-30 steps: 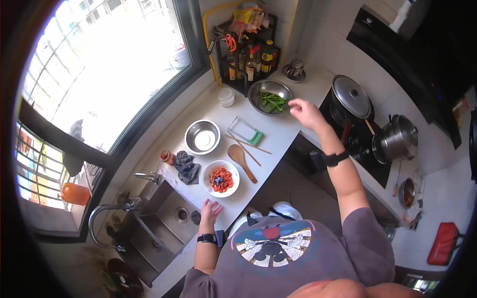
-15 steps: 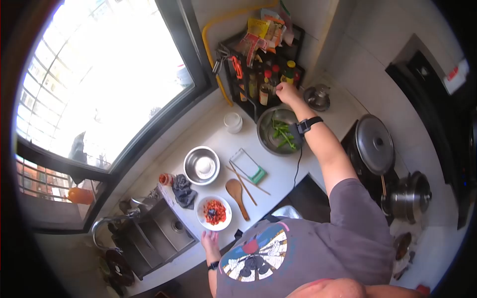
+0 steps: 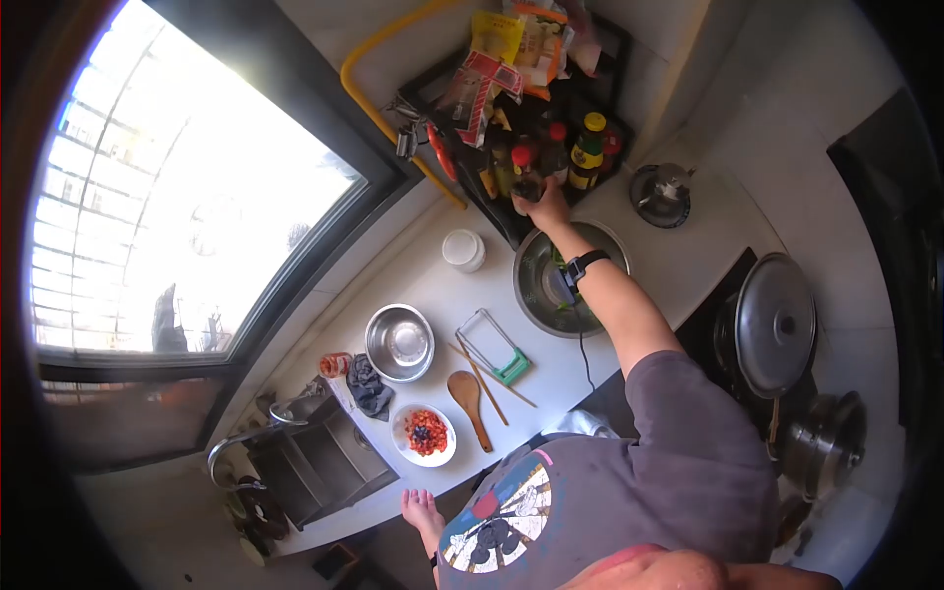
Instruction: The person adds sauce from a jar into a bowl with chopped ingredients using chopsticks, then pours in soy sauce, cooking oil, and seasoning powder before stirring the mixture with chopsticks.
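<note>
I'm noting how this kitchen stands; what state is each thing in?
Right hand: at the bottles, grip unclear
Left hand: empty, loosely open
Yellow-capped bottle: upright, closed
Large steel bowl: upright, partly hidden, green vegetables inside
Small steel bowl: upright, uncovered
White bowl: holding chopped red pieces
Wooden spatula: lying flat
Chopsticks: lying splayed
Green-handled frame: lying flat
Dark cloth: crumpled
Pan lid: in place
Steel pot: covered

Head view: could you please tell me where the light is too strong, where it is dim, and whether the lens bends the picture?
Head view: the window is mostly washed out to white; head view: the bottles by the right hand are dim, so its grip is unclear; head view: corners black, window frame visibly bowed.
</note>
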The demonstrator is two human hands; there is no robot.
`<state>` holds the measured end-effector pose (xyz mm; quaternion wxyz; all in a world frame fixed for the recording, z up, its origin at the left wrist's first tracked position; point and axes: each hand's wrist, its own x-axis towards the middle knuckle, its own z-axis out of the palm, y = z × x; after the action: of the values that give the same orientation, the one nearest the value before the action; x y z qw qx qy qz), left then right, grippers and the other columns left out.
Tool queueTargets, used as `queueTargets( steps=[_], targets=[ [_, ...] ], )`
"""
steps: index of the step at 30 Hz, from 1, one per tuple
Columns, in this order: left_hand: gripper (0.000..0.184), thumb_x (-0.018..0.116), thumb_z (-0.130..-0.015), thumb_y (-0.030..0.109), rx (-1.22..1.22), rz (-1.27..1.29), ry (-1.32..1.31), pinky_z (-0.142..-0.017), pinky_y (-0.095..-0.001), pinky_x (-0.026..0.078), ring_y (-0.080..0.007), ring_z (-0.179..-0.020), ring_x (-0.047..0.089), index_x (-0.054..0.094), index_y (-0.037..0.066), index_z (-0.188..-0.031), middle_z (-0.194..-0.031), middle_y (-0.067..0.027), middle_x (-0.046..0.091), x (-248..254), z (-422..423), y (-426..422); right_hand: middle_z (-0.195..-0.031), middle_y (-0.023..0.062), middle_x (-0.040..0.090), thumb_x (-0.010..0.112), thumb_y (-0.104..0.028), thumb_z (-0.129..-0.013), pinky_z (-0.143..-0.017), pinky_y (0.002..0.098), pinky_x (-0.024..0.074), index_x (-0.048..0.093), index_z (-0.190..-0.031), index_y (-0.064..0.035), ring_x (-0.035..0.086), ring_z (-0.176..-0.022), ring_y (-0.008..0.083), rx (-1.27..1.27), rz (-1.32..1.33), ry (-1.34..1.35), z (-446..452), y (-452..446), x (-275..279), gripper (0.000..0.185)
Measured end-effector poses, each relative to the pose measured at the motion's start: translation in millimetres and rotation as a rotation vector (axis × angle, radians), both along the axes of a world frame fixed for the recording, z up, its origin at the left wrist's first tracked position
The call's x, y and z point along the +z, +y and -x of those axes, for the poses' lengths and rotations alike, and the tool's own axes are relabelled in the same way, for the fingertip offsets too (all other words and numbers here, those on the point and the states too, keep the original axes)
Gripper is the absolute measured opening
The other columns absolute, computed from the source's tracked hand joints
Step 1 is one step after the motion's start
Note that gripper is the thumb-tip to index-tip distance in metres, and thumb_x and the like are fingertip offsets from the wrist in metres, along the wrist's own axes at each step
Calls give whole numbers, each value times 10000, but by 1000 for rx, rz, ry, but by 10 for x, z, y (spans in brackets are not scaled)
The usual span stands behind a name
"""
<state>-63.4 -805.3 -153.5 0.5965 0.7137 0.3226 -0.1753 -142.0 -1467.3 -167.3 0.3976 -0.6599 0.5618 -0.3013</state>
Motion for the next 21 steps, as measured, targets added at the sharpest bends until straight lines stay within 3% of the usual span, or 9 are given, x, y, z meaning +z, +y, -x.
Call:
queueTargets(
  steps=[2,8,10,11,14,16,17,19,21],
  targets=[
    [449,419,-898,66,-31,21,-22,-836,-381,472,-316,-1096,512,355,34,-1341,-1312,-175,401,-10,-68,-169,-995,176,596,800,-385,-638,-799,375,470,437,-1104,-26,598,-933,334,-57,216,-40,-112,-24,-308,691],
    [452,412,-863,30,-110,49,-115,-867,-388,460,-304,-1087,516,394,63,-1314,-1275,-155,427,-22,-134,-520,-962,153,624,664,-104,-733,-761,390,487,500,-1067,-54,606,-934,341,182,-34,164,-58,-88,-273,375],
    [445,406,-862,34,-130,34,-133,-877,-395,454,-313,-1106,511,396,62,-1306,-1274,-146,426,-8,-125,-542,-878,115,645,607,-45,-744,-748,377,492,561,-1013,-72,629,-882,302,-3,360,88,-74,-243,-170,274],
    [445,406,-862,34,-123,35,-136,-877,-395,454,-313,-1106,511,396,62,-1306,-1274,-146,426,6,-114,-542,-812,102,650,575,-7,-749,-738,366,498,600,-974,-87,638,-822,290,-31,349,-5,-99,-281,203,240],
    [429,406,-871,42,-106,8,-128,-878,-391,453,-305,-1092,514,400,62,-1300,-1270,-135,426,57,-25,-389,-782,107,653,577,-99,-777,-750,395,496,595,-1010,-89,643,-794,292,125,537,-25,-269,-722,480,234],
    [417,408,-879,48,-21,20,-128,-866,-388,454,-295,-1069,518,406,66,-1296,-1240,-121,434,72,-6,-308,-996,192,635,527,-186,-869,-797,445,477,596,-1067,-77,606,-937,354,444,603,638,-458,-1026,475,237],
    [417,408,-879,48,-11,23,-137,-866,-388,454,-295,-1069,518,406,66,-1296,-1240,-121,434,87,11,-290,-996,192,635,527,-186,-869,-797,445,477,596,-1067,-77,606,-937,354,449,611,627,-503,-1063,491,237],
    [396,415,-881,47,26,-26,-162,-839,-374,459,-279,-1039,524,420,66,-1277,-1192,-108,445,138,60,-251,-1038,216,616,527,-229,-867,-806,442,472,572,-1121,-62,594,-966,365,329,761,215,-571,-1130,559,307],
    [385,416,-879,42,52,-28,-184,-826,-370,461,-275,-1025,528,428,64,-1263,-1173,-102,449,162,102,-208,-1074,209,615,513,-297,-868,-834,446,467,591,-1111,-67,588,-991,375,315,634,147,-555,-1097,628,343]
  ],
)
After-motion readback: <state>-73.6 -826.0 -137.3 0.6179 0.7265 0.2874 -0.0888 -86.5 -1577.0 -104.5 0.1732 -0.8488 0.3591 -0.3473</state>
